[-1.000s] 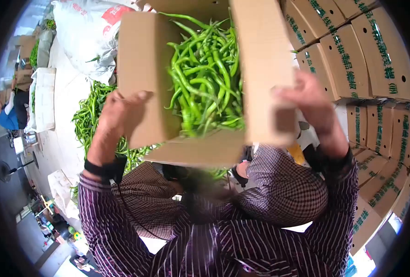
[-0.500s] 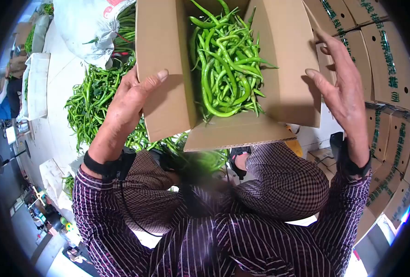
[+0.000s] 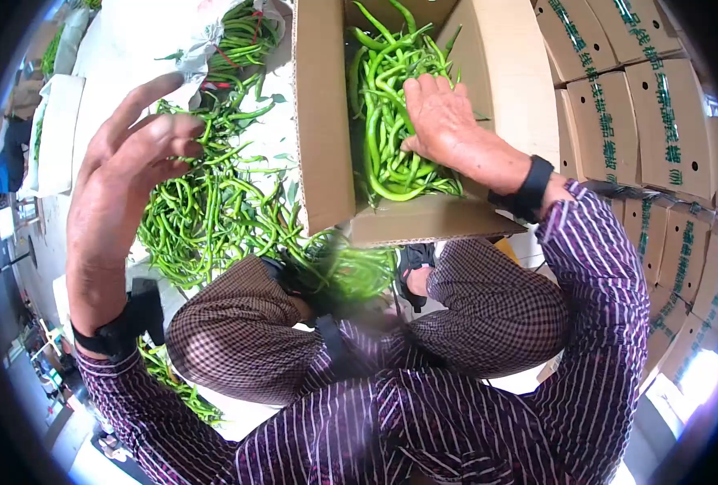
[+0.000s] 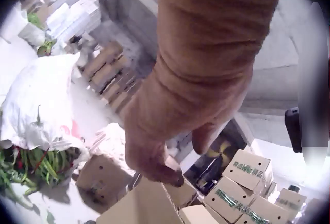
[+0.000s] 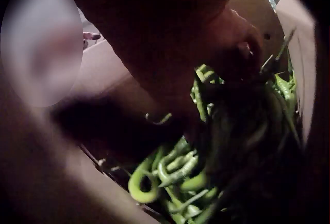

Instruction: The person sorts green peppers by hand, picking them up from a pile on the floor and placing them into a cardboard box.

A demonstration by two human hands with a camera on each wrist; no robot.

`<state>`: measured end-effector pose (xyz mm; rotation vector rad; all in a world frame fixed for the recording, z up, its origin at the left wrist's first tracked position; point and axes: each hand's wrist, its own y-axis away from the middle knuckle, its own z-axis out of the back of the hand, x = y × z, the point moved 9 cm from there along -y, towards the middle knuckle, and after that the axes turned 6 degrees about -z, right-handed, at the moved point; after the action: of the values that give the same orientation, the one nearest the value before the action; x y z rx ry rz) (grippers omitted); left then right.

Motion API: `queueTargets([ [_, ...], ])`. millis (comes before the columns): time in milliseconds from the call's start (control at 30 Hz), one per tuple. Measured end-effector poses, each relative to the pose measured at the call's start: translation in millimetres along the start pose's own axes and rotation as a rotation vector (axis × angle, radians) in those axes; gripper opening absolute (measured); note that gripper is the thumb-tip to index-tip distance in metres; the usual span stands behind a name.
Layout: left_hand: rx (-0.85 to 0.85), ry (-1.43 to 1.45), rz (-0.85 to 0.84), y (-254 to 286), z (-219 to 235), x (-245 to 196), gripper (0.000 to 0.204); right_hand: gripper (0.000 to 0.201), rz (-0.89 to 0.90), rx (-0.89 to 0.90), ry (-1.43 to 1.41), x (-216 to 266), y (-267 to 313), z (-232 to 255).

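Observation:
A cardboard box (image 3: pixel 323 121) with raised flaps holds long green chili peppers (image 3: pixel 387 137). My right hand (image 3: pixel 448 129) reaches in over its right side and rests on the peppers, palm down, fingers pointing forward. In the right wrist view, curved peppers (image 5: pixel 178 170) show below the dark hand. Left of the box, my left hand (image 3: pixel 124 162) is raised with fingers loosely bent and nothing in them. Behind that hand lies a loose heap of green chilies (image 3: pixel 205 218). The left wrist view shows the left hand (image 4: pixel 180 110) with fingertips overlapping a box flap (image 4: pixel 144 203).
Closed boxes with green print (image 3: pixel 610 113) are stacked along the right. A white sack (image 3: pixel 157 40) with chilies at its mouth lies at the back left. My checked trouser knees (image 3: pixel 496 315) frame the near side, with more chilies on the floor between them.
Both hands have left the box flaps. My right hand has moved in onto the peppers, and the left has drawn away leftward. The box sits further right in view.

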<state>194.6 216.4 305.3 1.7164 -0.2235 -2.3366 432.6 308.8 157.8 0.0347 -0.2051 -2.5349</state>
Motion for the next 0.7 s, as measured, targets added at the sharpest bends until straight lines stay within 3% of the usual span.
queueTargets([
  [33, -0.025, -0.001, 0.020, 2, 15, 7, 0.057, 0.075, -0.040, 0.127, -0.054, -7, -1, -9],
  [67, -0.056, 0.000, 0.042, 5, 29, 15, 0.057, 0.075, -0.036, 0.124, -0.042, -8, -5, -9],
  [133, -0.083, 0.020, 0.061, 12, 50, 30, 0.056, 0.085, -0.224, 0.036, -0.239, -26, -8, -6],
  [167, -0.098, 0.082, 0.090, 14, 59, 43, 0.056, 0.096, -0.265, 0.158, -0.244, -25, -8, -17],
  [267, -0.156, 0.168, 0.157, 15, 82, 93, 0.052, 0.096, -0.105, 0.167, -0.057, 0, -4, -13],
  [433, -0.153, 0.246, 0.314, 30, 75, 176, 0.042, 0.066, -0.261, 0.162, -0.298, -75, -40, 2],
  [467, -0.195, 0.253, 0.353, 35, 73, 189, 0.041, 0.055, -0.330, 0.058, -0.384, -86, -38, 23],
  [533, -0.164, 0.306, 0.386, 40, 69, 213, 0.039, 0.046, -0.292, -0.062, -0.558, -104, -45, 56],
  [600, -0.213, 0.320, 0.414, 46, 67, 231, 0.037, 0.039, -0.282, 0.016, -0.728, -115, -54, 63],
  [667, -0.207, 0.367, 0.431, 48, 66, 248, 0.036, 0.042, -0.302, 0.029, -0.714, -136, -72, 49],
  [700, -0.225, 0.368, 0.449, 49, 63, 249, 0.035, 0.048, -0.302, -0.083, -0.672, -138, -82, 54],
])
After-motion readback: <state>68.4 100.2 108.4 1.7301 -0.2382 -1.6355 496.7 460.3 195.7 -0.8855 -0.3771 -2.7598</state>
